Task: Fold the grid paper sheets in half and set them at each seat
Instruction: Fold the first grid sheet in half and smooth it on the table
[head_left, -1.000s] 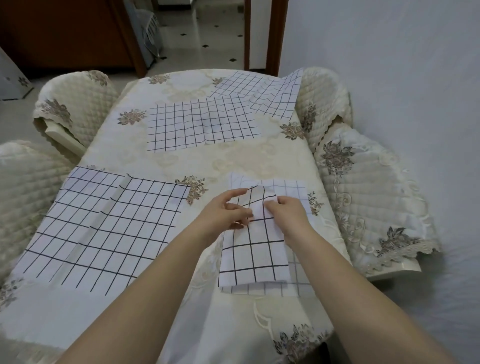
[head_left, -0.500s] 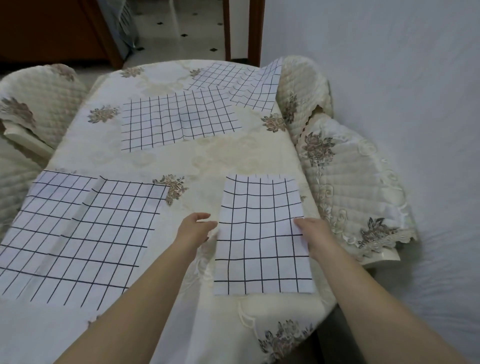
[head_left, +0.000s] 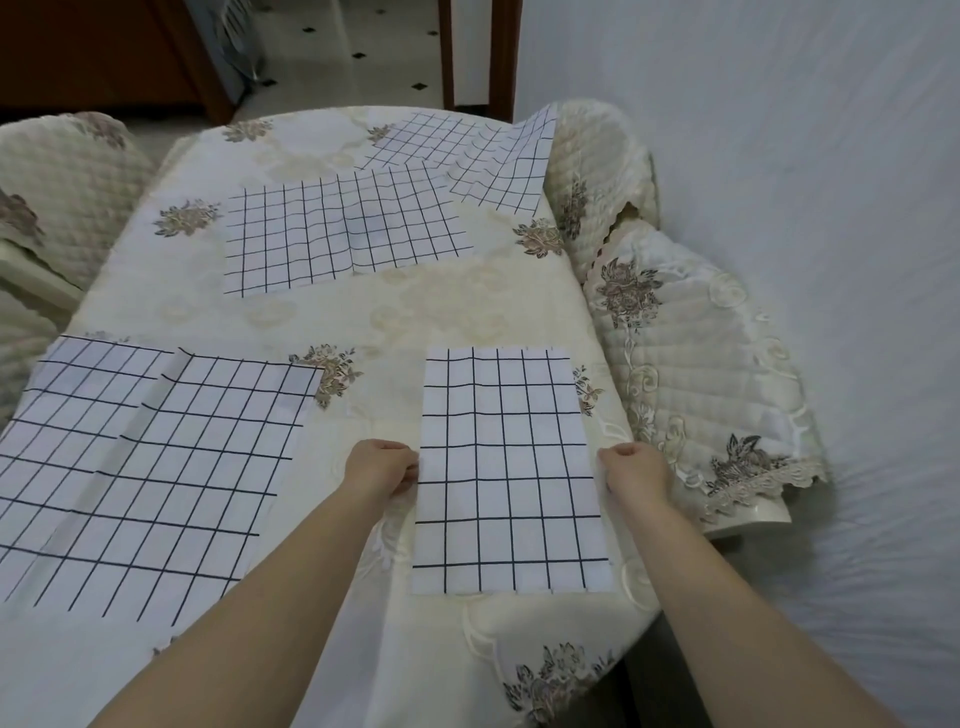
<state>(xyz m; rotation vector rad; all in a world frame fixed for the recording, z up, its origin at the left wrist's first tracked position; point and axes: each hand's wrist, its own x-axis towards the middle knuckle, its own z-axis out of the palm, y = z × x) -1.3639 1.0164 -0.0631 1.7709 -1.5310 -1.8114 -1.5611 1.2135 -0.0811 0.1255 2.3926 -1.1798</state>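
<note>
A folded grid sheet (head_left: 506, 467) by the right edge of the table (head_left: 467, 312)

It lies flat near the near-right corner. Our left hand (head_left: 382, 467) and right hand (head_left: 634, 470) curl against its long sides; whether either pinches the paper we cannot tell

Table (head_left: 441, 312) under a cream cloth with brown flower prints. Quilted cream chair covers: one chair (head_left: 701, 374) at right edge touching the table, another (head_left: 597, 156) behind it, a third (head_left: 57, 182) at left. Plain pale wall (head_left: 779, 130) close on the right. Far end: light tile floor (head_left: 363, 41) with small black diamonds, dark wood door frame (head_left: 501, 52), dark wood panel (head_left: 93, 52) top left. Soft, even light.
</note>
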